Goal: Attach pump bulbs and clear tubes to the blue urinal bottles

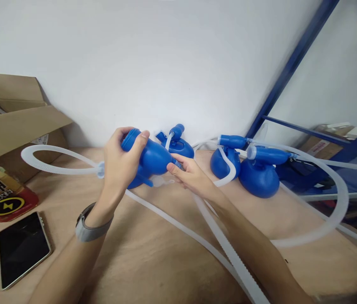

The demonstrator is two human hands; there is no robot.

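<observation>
My left hand [124, 154] is wrapped round the wide, ridged end of a blue plastic funnel-shaped piece [156, 158], thumb on top. The fingers of my right hand [189, 171] close on its narrow tip, at the right. Directly below the held piece, more blue plastic [139, 179] shows, partly hidden by my left hand. Beside that lies a small clear plastic piece [162, 181], its outline hard to make out. A white corrugated hose [55, 169] loops out on the left from a pale collar [100, 169] next to my left wrist.
Several blue bottles with hoses stand behind and to the right, one bottle [259, 179] nearest. A long hose [229, 245] crosses the wooden table [147, 257]. At left are a phone [23, 249], a drink bottle [4, 196] and a cardboard box [23, 122]; a blue rack [292, 63] stands right.
</observation>
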